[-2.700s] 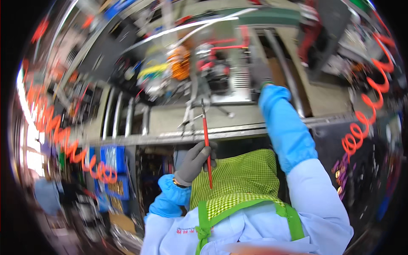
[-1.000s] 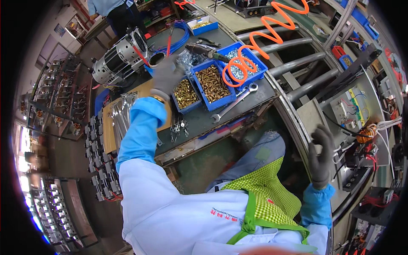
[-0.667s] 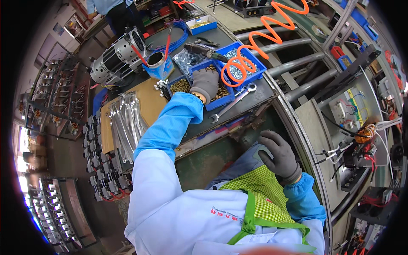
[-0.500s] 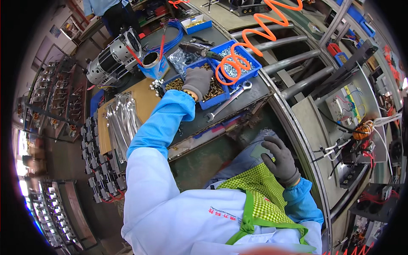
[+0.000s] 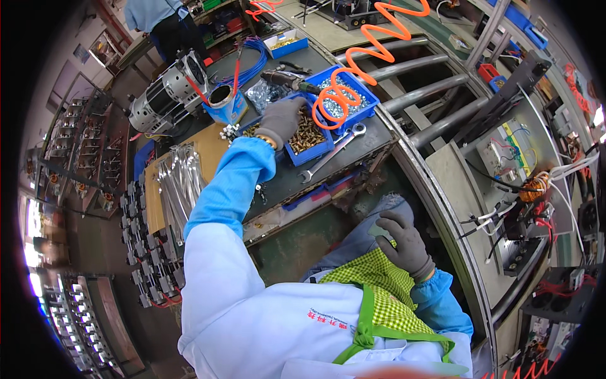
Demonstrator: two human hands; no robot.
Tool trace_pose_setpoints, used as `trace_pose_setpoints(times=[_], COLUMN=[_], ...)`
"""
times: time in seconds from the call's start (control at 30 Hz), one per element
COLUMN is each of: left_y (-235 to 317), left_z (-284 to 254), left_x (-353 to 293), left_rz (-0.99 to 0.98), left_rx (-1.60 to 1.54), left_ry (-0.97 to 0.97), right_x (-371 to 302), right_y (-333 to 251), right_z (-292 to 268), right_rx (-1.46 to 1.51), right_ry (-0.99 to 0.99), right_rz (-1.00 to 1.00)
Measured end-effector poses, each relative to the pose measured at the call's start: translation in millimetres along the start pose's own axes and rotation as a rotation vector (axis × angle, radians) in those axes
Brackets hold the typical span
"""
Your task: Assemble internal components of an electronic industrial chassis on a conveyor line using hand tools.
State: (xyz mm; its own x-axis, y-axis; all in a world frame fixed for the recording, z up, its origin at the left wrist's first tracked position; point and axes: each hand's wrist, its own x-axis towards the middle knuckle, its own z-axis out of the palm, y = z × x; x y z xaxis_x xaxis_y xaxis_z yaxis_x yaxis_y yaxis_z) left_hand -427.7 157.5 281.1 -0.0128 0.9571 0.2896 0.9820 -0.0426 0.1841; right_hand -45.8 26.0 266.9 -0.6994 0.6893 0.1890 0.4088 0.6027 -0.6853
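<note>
**Left glove over the brass bolts, right glove hanging open**

The left hand, gloved in grey, is reaching across the left rim of a blue bin where brass bolts are lying. Its fingers are bending down over the bin, and I can't tell from here whether they are gripping a bolt.

Space around that hand is looking tight. On the far side a power tool is lying close by, and to the right a second blue bin of silver fasteners is crowding in, with an orange coiled hose looping over it. To the left a blue can is standing near the wrist.

Toward the front edge of the bench, a wrench is lying slantwise just beside the bolt bin, leaving a strip of dark top showing.

The right hand is hovering above the lap with fingers spread, holding nothing I can see. It is having more room there, between the bench and the conveyor's long metal rail, while a trousered leg is filling part of that gap.
</note>
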Motion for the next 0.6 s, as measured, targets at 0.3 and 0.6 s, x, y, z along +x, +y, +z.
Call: trace_pose_setpoints(times=[0.3,0.6], left_y=[143,30], left_z=[-44,-29], left_x=[-86,118], left_rz=[0.648,0.109], left_rx=[-0.673,-0.427], left_ry=[-0.404,0.232], right_x=[17,8], right_y=[-15,-21], right_z=[32,28], right_rx=[1.470,1.680], right_ry=[0.153,0.188], right_rz=[0.593,0.710])
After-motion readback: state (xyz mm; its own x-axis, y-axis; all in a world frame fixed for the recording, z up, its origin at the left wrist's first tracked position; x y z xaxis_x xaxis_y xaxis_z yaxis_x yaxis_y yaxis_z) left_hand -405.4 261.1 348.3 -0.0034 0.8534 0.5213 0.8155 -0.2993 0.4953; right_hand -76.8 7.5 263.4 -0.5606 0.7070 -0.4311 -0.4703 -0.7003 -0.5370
